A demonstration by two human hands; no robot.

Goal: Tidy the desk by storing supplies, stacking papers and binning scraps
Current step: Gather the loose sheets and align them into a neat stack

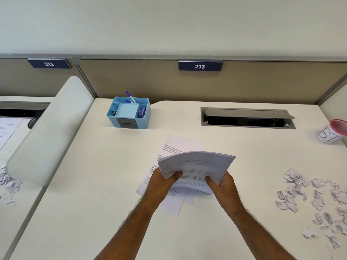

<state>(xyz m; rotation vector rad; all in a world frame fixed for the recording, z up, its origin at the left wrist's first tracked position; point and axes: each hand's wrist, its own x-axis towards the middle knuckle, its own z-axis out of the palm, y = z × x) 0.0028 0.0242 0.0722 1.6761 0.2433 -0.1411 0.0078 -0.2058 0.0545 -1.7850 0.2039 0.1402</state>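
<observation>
A bent stack of printed papers (197,166) is held above the white desk (93,184). My left hand (162,182) grips its near left corner, thumb on top. My right hand (222,184) grips the near right edge the same way. Under the stack, several loose printed sheets (180,145) lie overlapping on the desk. Torn paper scraps (309,199) are scattered at the right. A light blue desk organizer (129,115) with pens and clips stands at the back left. A small cup with a red rim and a handwritten label (331,131) stands at the far right edge.
An open cable hatch (247,118) is set in the desk at the back right. A rounded white divider (50,132) separates this desk from the left one, where more sheets (7,132) and scraps (9,184) lie. A beige partition (150,79) closes the back.
</observation>
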